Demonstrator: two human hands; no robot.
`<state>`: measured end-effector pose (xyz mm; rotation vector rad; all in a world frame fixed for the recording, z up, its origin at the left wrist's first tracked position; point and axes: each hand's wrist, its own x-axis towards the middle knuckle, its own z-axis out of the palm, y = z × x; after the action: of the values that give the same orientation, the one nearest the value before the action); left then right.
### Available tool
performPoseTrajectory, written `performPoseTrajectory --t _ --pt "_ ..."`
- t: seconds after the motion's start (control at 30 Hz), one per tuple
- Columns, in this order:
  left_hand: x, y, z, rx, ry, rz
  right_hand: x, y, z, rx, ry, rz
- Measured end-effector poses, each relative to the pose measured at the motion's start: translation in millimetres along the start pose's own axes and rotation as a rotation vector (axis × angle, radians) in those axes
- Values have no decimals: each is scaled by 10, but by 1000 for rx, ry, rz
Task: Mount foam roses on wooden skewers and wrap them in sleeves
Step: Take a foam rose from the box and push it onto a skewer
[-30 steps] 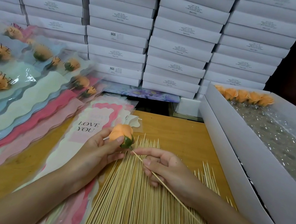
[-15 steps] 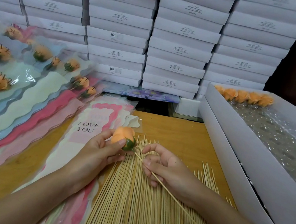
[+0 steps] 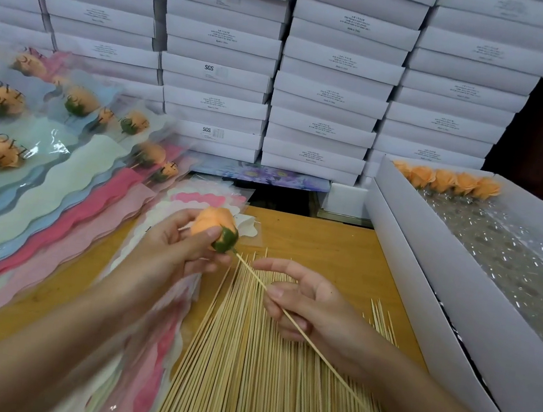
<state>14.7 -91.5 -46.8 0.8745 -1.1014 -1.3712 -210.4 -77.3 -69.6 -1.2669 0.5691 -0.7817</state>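
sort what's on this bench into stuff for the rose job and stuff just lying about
In the job:
- foam rose, held by left hand
- skewer, pinched by right hand
- skewer pile
- empty sleeves
- open box of roses
- wrapped roses

Lying about:
- stacked white boxes
- purple flower sheet

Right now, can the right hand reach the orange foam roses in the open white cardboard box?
Probably yes: the open white cardboard box has nothing over its orange foam roses, though the right hand is pinching a thin wooden skewer.
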Motion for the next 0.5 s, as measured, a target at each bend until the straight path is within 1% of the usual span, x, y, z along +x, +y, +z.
performPoseTrajectory --t 0.2,0.33,0.4,0.5 --pt "134 300 -284 4 141 -8 -24 -32 31 -84 -67 42" --pt "250 427 -490 -63 257 -16 -47 -42 71 -171 -80 72" --pt "293 485 -589 -83 246 -46 -55 -47 82 -199 -81 79" --pt "334 563 -702 -108 133 -83 -57 -40 88 -217 -76 70"
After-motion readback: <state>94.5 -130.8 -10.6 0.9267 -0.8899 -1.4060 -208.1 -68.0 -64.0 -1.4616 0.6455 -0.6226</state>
